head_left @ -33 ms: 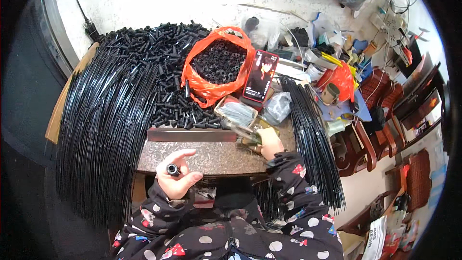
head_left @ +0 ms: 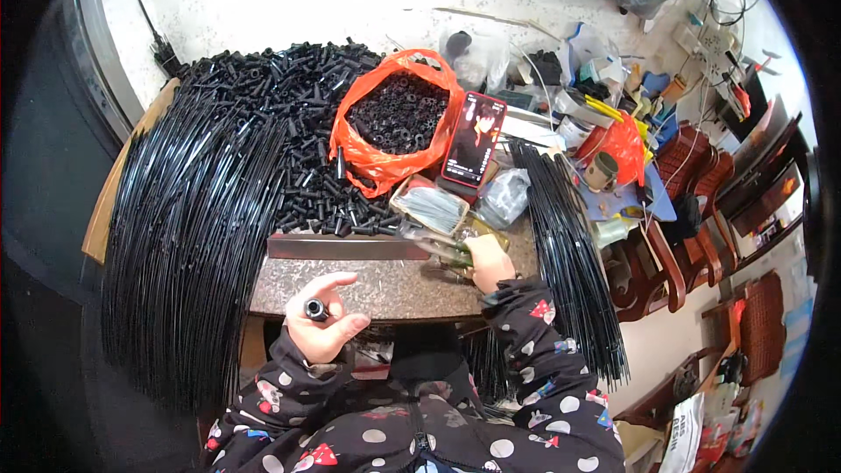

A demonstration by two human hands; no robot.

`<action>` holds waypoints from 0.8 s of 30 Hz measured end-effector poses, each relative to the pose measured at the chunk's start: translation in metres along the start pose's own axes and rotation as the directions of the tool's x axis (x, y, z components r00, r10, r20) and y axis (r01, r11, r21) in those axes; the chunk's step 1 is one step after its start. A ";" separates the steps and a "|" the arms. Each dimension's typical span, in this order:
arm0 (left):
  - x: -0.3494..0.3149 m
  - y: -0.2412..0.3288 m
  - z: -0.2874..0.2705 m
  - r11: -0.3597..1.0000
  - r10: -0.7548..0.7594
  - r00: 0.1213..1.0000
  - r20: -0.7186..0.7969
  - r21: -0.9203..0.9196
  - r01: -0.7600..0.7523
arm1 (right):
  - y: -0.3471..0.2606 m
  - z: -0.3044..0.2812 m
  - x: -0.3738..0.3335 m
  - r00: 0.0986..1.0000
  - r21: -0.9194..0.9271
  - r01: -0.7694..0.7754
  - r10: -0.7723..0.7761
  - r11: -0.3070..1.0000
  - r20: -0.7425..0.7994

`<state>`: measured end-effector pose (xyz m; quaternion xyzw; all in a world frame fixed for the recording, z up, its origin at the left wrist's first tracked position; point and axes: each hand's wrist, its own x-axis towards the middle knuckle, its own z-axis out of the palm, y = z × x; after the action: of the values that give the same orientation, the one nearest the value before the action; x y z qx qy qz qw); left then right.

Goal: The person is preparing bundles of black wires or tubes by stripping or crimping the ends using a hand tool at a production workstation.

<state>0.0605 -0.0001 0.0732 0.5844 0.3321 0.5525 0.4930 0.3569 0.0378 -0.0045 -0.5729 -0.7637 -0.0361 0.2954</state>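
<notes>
My left hand [head_left: 320, 322] is over the table's near edge, its lower fingers curled around a short black plastic tube [head_left: 316, 308] with its open end facing up. The index finger and thumb of that hand are held apart. Further right, my right hand [head_left: 491, 264] is closed on the green handles of what look like pliers [head_left: 451, 250]; blur and the fingers hide part of the tool. Its metal end lies by the right end of a dark metal bar [head_left: 350, 247]. Just beyond is an open box of thin pale strips [head_left: 430, 208].
Black tubular parts [head_left: 307, 79] are heaped at the back left, beside long thin black rods [head_left: 188, 236]. An orange bag [head_left: 385, 166] holds small black pieces. A phone [head_left: 474, 140] leans near a clear plastic bag [head_left: 504, 197]. More black rods [head_left: 569, 254] lie along the right edge.
My right hand has shifted slightly left and toward me with the pliers. My left hand has barely moved.
</notes>
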 end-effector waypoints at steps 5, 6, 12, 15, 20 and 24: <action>0.007 -0.004 0.000 0.999 -0.023 0.998 0.052 0.031 0.021 | -0.005 0.012 0.005 0.992 -0.260 0.098 -0.115 0.961 -0.051; 0.006 -0.003 0.002 0.999 -0.044 0.998 0.040 0.010 0.044 | -0.007 0.011 0.005 0.996 -0.280 0.054 -0.073 0.958 -0.056; 0.000 -0.007 -0.002 1.000 -0.016 1.000 0.014 0.021 0.015 | 0.001 0.012 0.000 0.998 -0.100 -0.018 0.012 0.995 -0.066; -0.003 0.002 -0.001 1.000 -0.013 1.000 0.011 -0.005 0.013 | 0.013 0.018 -0.005 0.986 -0.027 -0.130 0.126 0.991 -0.113; -0.007 0.013 0.001 0.994 0.026 0.987 0.162 0.098 -0.043 | -0.028 -0.005 0.009 0.852 0.304 -0.403 0.475 0.863 -0.219; -0.009 0.025 0.007 0.983 -0.001 0.976 0.218 0.178 -0.039 | -0.140 -0.040 0.023 0.801 0.939 -0.317 0.568 0.136 0.188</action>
<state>0.0619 -0.0175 0.0944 0.6869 0.3195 0.4574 0.4657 0.2441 -0.0061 0.0790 -0.4767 -0.3892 0.4473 0.6490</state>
